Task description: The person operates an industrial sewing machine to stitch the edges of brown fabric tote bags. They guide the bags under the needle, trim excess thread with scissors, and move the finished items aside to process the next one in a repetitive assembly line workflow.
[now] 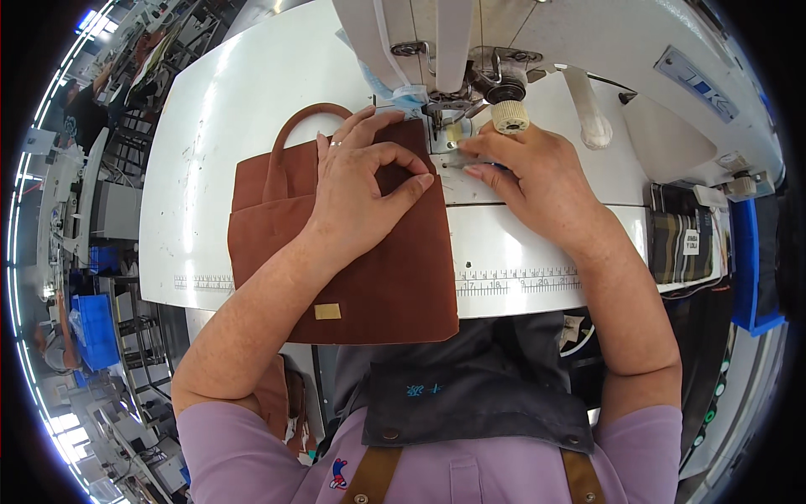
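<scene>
My left hand [357, 172] rests on a flat brown bag piece [386, 269] with a looped handle [285, 139] and a small gold-coloured tag [327, 312]. Its thumb and forefinger meet close to the piece's right edge, while the other fingers stretch over the upper part. This edge lies beside the needle area [438, 126] of a white sewing machine [621, 50]. Just right of the needle area, my right hand [537, 172] has its thumb and fingers closed around something small and greyish, mostly hidden and too blurred to name.
A ruler strip [520, 281] runs along the front of the white table [193, 168]. Dark striped cloth [678, 244] lies at the right, near a blue bin [747, 277]. A light-blue mask-like cloth [403, 95] hangs by the machine head. Other people and workstations appear far left.
</scene>
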{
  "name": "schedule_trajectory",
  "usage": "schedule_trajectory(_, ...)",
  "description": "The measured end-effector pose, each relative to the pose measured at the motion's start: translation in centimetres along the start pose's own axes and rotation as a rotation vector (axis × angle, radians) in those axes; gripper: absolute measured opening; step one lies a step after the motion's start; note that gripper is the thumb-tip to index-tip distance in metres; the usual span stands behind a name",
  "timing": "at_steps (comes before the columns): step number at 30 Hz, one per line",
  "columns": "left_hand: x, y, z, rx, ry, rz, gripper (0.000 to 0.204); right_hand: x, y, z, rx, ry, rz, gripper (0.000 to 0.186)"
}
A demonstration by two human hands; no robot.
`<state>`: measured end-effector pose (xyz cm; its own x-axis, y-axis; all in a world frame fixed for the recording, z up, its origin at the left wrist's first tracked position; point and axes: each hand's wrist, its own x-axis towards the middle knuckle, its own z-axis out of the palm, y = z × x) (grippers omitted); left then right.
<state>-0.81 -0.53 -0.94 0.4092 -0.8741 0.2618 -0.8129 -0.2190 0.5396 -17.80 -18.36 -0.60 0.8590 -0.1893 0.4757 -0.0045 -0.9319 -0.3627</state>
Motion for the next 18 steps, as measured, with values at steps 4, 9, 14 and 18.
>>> schedule_trajectory(4,0.1,-0.2,0.0,-0.014,-0.003,0.003,0.011,0.1,0.0,0.7,0.043,-0.008,-0.033,0.010)
schedule_trajectory(9,0.0,0.1,-0.1,-0.008,0.004,0.009,0.010,0.2,-0.2,1.0,0.022,-0.006,-0.098,0.010)
schedule_trajectory(14,0.1,0.3,-0.1,0.011,0.008,-0.001,0.010,0.3,-0.8,0.7,-0.072,0.013,-0.137,0.009)
schedule_trajectory(18,0.3,0.1,0.1,0.025,0.029,0.020,0.009,0.4,-1.1,0.5,-0.123,-0.002,-0.136,0.009)
